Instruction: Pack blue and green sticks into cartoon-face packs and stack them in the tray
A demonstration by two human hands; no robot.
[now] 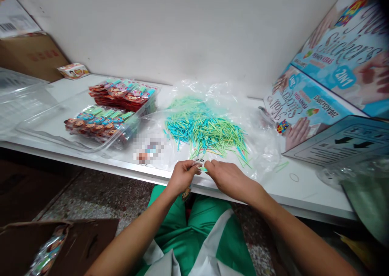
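Observation:
My left hand [182, 175] is closed in a pinch at the table's front edge. A small printed plastic packet [186, 194] hangs below its fingers, over my lap. Close beside it, my right hand [226, 178] is closed, its fingertips on short thin green sticks [203, 169] at the packet's upper end. The fingers partly hide where sticks and packet meet. Just beyond both hands lies a loose heap of thin green and blue sticks [206, 130], spread on a clear plastic bag [261, 146].
To the left, a clear plastic tray [45, 124] holds stacked rows of filled packets [100, 122]. Large blue and white boxes [328, 85] stand at the right. A rubber band [294, 177] lies near the front edge. An open brown carton [88, 243] is below left.

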